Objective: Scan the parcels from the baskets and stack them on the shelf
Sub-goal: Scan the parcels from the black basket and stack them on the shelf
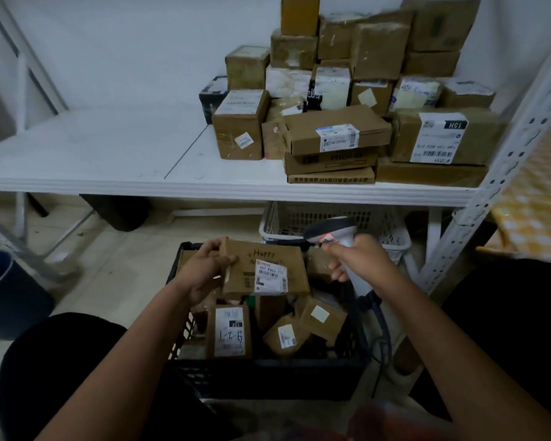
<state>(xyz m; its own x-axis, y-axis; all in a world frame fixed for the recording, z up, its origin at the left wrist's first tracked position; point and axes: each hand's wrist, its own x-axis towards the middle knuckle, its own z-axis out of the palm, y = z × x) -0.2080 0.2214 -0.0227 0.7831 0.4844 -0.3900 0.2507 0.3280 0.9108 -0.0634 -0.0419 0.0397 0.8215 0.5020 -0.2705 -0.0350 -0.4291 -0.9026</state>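
My left hand grips the left end of a flat brown parcel with a white barcode label, held above the black basket. My right hand grips the handle of a grey barcode scanner, whose head points left toward the parcel. Several more labelled parcels lie in the black basket below. On the white shelf a pile of stacked parcels fills the right half.
A white mesh basket stands under the shelf behind the scanner. The shelf's perforated upright rises at the right. A dark bin sits on the floor at left. The scanner's cable hangs beside the black basket.
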